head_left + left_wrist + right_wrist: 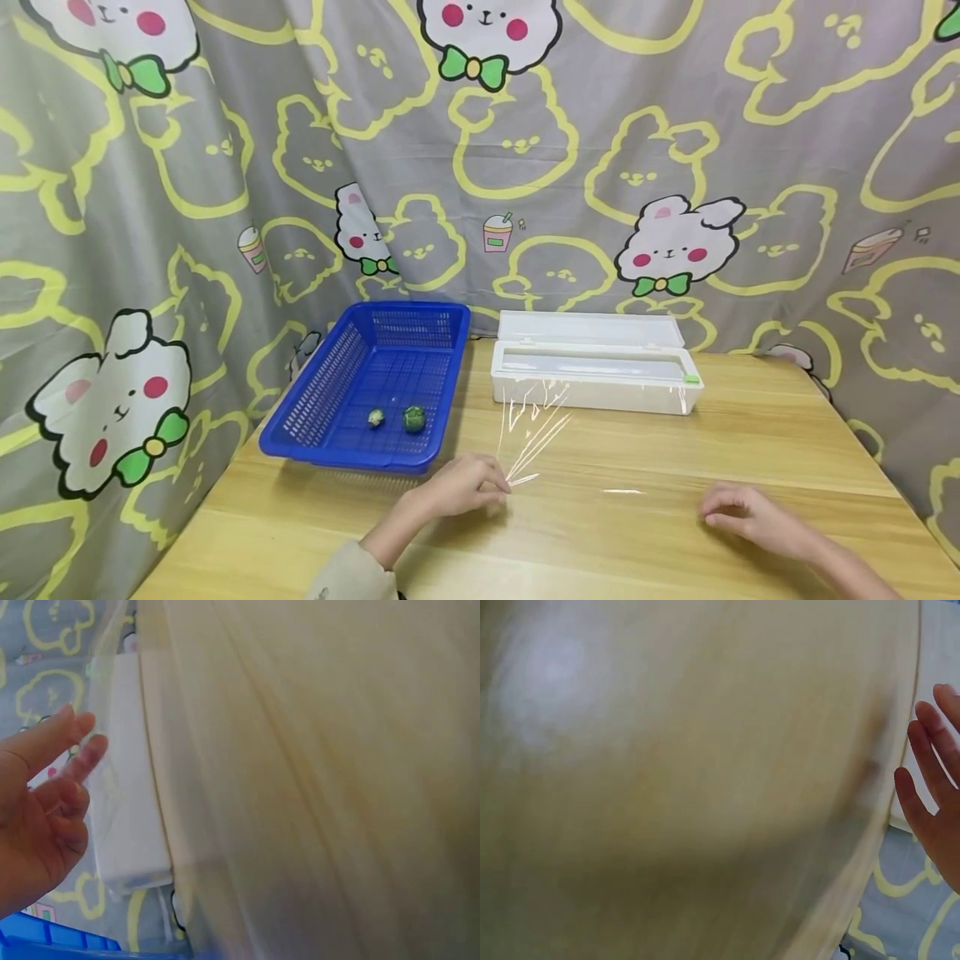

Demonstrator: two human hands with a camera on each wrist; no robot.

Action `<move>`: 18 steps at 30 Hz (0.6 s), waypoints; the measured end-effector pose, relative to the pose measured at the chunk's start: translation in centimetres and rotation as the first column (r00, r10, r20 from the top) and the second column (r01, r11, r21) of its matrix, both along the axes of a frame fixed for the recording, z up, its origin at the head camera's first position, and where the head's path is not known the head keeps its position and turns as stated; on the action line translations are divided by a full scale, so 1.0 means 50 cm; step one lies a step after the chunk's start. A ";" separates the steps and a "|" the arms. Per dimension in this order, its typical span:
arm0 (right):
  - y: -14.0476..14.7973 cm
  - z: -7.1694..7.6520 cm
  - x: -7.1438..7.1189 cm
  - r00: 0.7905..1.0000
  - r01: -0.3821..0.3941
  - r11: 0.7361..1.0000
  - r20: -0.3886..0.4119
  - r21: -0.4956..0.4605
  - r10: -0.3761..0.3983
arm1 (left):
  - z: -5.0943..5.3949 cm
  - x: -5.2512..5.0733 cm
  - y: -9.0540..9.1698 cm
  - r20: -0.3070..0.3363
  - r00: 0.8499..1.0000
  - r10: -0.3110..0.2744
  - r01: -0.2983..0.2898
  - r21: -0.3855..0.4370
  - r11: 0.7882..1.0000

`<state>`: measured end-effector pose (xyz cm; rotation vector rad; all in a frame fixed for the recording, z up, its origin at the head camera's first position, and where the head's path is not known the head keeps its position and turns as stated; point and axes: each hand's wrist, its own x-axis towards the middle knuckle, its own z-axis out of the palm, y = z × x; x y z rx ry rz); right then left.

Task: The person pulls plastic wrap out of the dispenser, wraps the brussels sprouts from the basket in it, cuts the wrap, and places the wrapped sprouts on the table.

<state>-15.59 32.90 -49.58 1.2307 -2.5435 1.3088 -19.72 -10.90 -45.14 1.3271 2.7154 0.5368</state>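
Observation:
My left hand (pixel 468 483) is above the table in front of the white box (pixel 592 396), its fingertips pinching clear plastic wrap (pixel 536 450). Bright creases in the wrap fan out from those fingertips toward the box. The left wrist view shows the same hand (pixel 49 802) with its fingers beside the box and a hazy sheet across the picture. My right hand (pixel 757 521) hovers at the right with loosely bent fingers; a gap shows between its thumb and index finger. In the right wrist view, the fingers (pixel 930 761) are spread apart, with nothing visible between them.
A blue basket (pixel 300 446) stands at the left, holding a dark green round vegetable (pixel 414 419) and a smaller pale one (pixel 376 417). The box's lid (pixel 592 327) is raised at the back. A patterned curtain (pixel 525 183) surrounds the wooden table (pixel 780 425).

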 end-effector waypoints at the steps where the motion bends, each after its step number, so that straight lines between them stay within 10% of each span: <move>1: 0.002 -0.003 -0.002 1.000 -0.006 1.000 0.000 0.012 0.006 | -0.002 -0.001 0.002 0.002 1.000 -0.003 0.003 -0.017 1.000; 18: 0.019 0.014 0.011 0.988 0.128 0.966 0.062 0.223 -0.145 | -0.013 -0.024 0.029 0.127 0.989 0.071 -0.054 -0.126 0.990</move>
